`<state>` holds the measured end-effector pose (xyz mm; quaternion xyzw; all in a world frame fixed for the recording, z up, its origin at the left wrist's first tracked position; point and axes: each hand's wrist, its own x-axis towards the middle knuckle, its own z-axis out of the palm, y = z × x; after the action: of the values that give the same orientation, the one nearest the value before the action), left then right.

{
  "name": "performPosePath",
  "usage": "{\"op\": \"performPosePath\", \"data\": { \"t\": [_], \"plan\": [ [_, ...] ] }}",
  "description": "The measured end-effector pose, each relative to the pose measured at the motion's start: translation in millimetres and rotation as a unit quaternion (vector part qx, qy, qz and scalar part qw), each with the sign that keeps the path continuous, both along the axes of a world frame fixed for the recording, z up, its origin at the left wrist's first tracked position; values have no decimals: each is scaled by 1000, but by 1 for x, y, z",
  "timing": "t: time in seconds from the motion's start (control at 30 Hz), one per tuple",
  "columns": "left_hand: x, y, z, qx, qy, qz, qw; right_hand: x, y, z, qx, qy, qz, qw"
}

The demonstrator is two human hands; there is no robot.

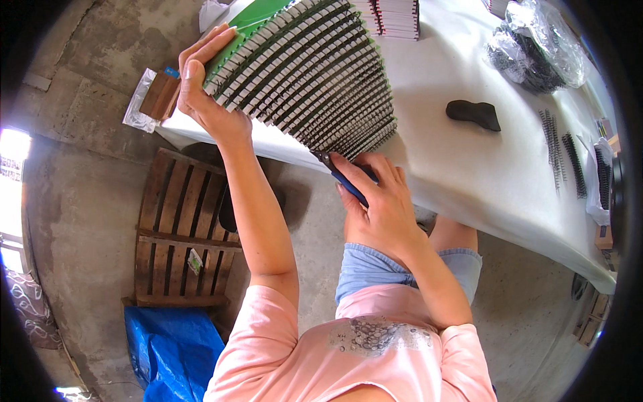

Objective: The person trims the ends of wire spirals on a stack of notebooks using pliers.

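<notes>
A thick stack of coil-bound notebooks with green covers rests at the table's near edge, its rows of dark spiral bindings turned toward me. My left hand is wrapped round the stack's left end, thumb and fingers against the green cover. In my right hand is a pair of blue-handled pliers, gripped by the handles. The plier jaws are at the stack's lower corner, by the ends of the coils. Whether the jaws pinch a wire there is too small to tell.
The white-covered table holds a black curved object, loose black coils and a plastic bag of coils. Another notebook stack stands at the back. A wooden pallet and blue tarp are at left.
</notes>
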<state>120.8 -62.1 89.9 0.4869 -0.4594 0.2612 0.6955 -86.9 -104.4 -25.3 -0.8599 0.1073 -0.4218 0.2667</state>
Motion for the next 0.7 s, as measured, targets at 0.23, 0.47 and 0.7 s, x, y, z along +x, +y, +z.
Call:
{"op": "performPosePath", "data": {
  "t": [0.23, 0.47, 0.7],
  "plan": [
    [-1, 0, -1, 3, -21, 12, 1000, -5, -16, 8, 683, 87, 313, 654],
    [3, 0, -1, -6, 3, -12, 1000, -7, -3, -15, 56, 4, 25, 998],
    [5, 1, -1, -7, 21, -33, 999, 3, -4, -19, 5, -37, -10, 999]
  ]
}}
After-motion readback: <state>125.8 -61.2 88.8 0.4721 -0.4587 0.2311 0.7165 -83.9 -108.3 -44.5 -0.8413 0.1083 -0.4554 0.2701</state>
